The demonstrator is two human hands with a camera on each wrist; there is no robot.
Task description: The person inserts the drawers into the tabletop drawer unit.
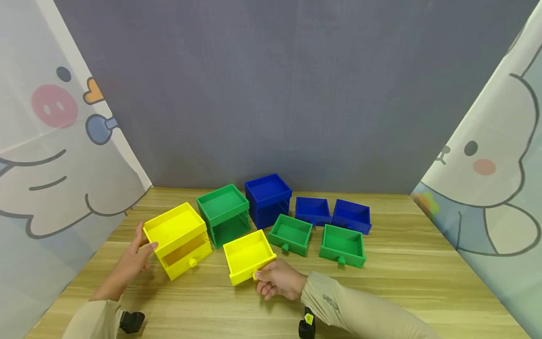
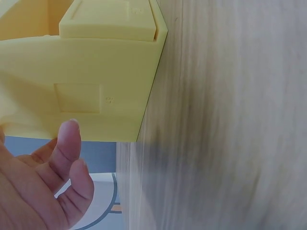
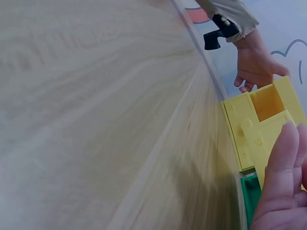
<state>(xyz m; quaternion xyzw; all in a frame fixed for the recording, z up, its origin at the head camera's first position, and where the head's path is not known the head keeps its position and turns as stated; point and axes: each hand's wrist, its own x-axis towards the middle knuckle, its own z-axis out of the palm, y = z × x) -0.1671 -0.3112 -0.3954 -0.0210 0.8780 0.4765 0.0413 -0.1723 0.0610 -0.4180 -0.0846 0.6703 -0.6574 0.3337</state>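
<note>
My left hand (image 1: pixel 132 263) holds the left side of a yellow drawer cabinet (image 1: pixel 175 226), its thumb at the near upper corner. The cabinet's lower drawer, with a round knob (image 1: pixel 193 262), sits in place; the slot above it is open. In the left wrist view, some fingers (image 2: pixel 72 143) hang loosely bent beside the cabinet wall (image 2: pixel 110 62). A loose yellow drawer (image 1: pixel 247 254) is right of the cabinet. My right hand (image 1: pixel 279 280) pinches that drawer's front knob between thumb and fingers. Whether the drawer touches the table is hard to tell.
Behind stand a green cabinet (image 1: pixel 224 205) and a blue cabinet (image 1: pixel 268 188), each with an open front. To the right lie two green drawers (image 1: pixel 292 230) and two blue drawers (image 1: pixel 312 207) on the wooden table (image 1: pixel 402 282). A grey wall (image 1: pixel 271 94) closes the back.
</note>
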